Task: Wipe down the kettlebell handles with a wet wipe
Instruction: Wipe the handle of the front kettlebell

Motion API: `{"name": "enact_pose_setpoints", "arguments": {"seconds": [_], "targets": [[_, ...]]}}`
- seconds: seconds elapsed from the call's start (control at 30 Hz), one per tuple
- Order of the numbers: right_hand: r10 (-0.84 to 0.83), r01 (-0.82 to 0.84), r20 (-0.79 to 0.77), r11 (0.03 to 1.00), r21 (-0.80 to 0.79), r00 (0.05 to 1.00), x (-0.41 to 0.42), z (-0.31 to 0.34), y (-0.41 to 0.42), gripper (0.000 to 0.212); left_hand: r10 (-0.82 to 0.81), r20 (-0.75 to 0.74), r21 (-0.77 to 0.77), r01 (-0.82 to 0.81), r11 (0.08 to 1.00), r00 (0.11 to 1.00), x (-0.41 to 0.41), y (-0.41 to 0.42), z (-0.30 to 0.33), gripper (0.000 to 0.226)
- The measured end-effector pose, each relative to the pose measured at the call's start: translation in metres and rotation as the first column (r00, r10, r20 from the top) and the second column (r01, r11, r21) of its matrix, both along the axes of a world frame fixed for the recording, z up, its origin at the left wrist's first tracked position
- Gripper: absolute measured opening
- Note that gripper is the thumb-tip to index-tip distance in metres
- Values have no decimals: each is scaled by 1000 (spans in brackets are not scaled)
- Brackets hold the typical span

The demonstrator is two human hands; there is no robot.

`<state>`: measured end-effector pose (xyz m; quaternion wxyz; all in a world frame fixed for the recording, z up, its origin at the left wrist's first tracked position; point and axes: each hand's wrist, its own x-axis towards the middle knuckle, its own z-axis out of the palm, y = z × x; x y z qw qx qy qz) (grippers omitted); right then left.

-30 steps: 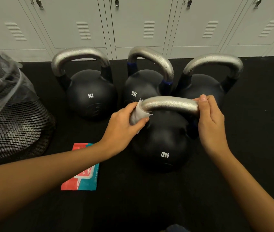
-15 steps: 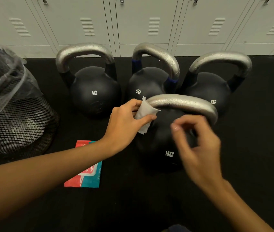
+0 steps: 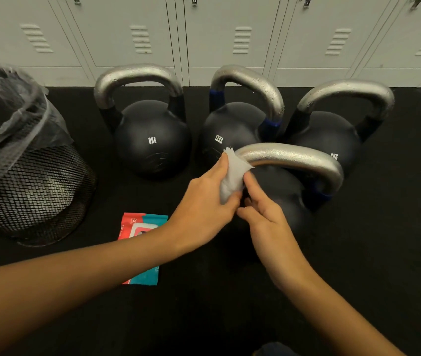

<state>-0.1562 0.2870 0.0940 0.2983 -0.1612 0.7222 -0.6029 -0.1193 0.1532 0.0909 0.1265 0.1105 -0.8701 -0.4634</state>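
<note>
The nearest black kettlebell point(image 3: 285, 199) stands in the middle of the floor, its silver handle point(image 3: 291, 156) arching left to right. My left hand point(image 3: 204, 204) grips a white wet wipe point(image 3: 232, 176) against the left end of that handle. My right hand point(image 3: 263, 209) has come in beside it, and its fingertips pinch the lower edge of the wipe. Behind stand three more kettlebells: a left one point(image 3: 151, 140) marked 8KG, a middle one point(image 3: 230, 134) marked 12KG and a right one point(image 3: 330, 134).
A black mesh bin point(image 3: 32, 181) lined with a clear bag stands at the left. A red and teal wipes packet point(image 3: 142, 247) lies on the black floor under my left forearm. Grey lockers point(image 3: 224, 34) line the back.
My right hand let go of the right end of the handle and crossed leftward to the wipe. My left hand kept the wipe at the handle's left end.
</note>
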Motion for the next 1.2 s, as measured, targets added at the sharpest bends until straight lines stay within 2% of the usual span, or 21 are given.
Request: {"name": "enact_pose_setpoints", "arguments": {"seconds": [0.1,0.3,0.4,0.6,0.7,0.8,0.9,1.07,1.2], "targets": [[-45,46,37,999,-23,998,-4,4,2,67,-11,4,30,11,999,1000,3,-2,-1,63],[-183,183,37,983,-14,983,2,1,10,58,101,-55,16,-100,995,993,-9,-7,1,51],[-154,155,32,987,-42,988,1,4,9,56,124,-72,16,-123,992,990,-13,-9,1,44],[-20,29,62,987,-156,998,-1,5,-1,73,114,-74,11,-114,993,991,-12,-11,-1,47],[17,-9,48,986,-166,999,-9,1,-6,79,53,-71,50,-50,997,996,-4,-15,-3,51],[46,-45,5,990,-136,999,-13,-7,-8,79,19,-74,20,-17,1000,997,5,-22,-10,48],[63,-64,-12,986,-151,998,-13,-11,-9,72,33,-66,7,-32,999,997,11,-25,-15,36],[-46,91,128,924,-373,991,-15,-4,-6,35,39,-51,51,-36,998,998,7,-24,-14,21],[-121,139,71,925,-353,990,-9,-11,-12,28,14,-16,90,-13,996,1000,7,-25,-16,16]]}}
